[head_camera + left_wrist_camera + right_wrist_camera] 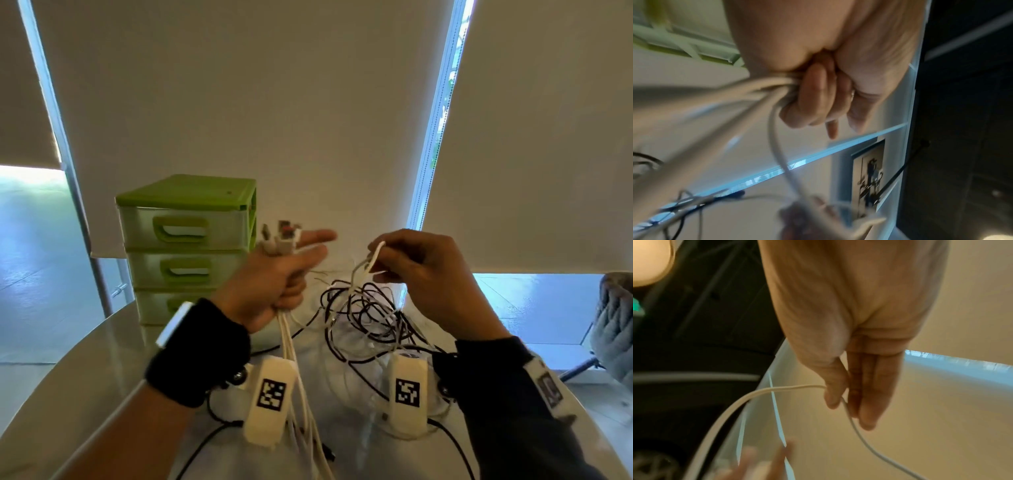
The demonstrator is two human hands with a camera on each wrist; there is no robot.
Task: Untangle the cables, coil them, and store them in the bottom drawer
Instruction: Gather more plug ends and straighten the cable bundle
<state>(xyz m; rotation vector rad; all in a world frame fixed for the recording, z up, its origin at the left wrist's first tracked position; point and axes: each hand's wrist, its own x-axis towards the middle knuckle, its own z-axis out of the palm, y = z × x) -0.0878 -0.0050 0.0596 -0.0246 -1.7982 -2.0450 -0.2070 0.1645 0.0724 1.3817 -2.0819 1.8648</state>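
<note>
The lower fingers (pixel 809 97) of the left hand (pixel 274 284) are curled tight round a bundle of thin white cables (pixel 291 346); their plug ends (pixel 279 236) stick up above the fist, while the forefinger and thumb point loosely forward. The right hand (pixel 421 274), raised at about the same height, pinches a loop of a single white cable (pixel 748 397) between thumb and fingertips (pixel 865 418), lifting it off the knot. Under both hands a loose tangle of thin black and white cables (pixel 366 308) lies on the pale glossy tabletop (pixel 89 377), with strands trailing toward the near edge. These cords look light, limp and somewhat springy, so they will likely snag on each other rather than slide free; taking hold close to a plug and feeding one strand out at a time seems safest, since hard pulling may tighten the knot. Behind the left hand stands a green plastic unit of small drawers (pixel 185 246), all closed; its bottom drawer is largely hidden by the left wrist, and must be opened before anything is stored. A grey padded seat (pixel 615 318) sits well apart on the right.
</note>
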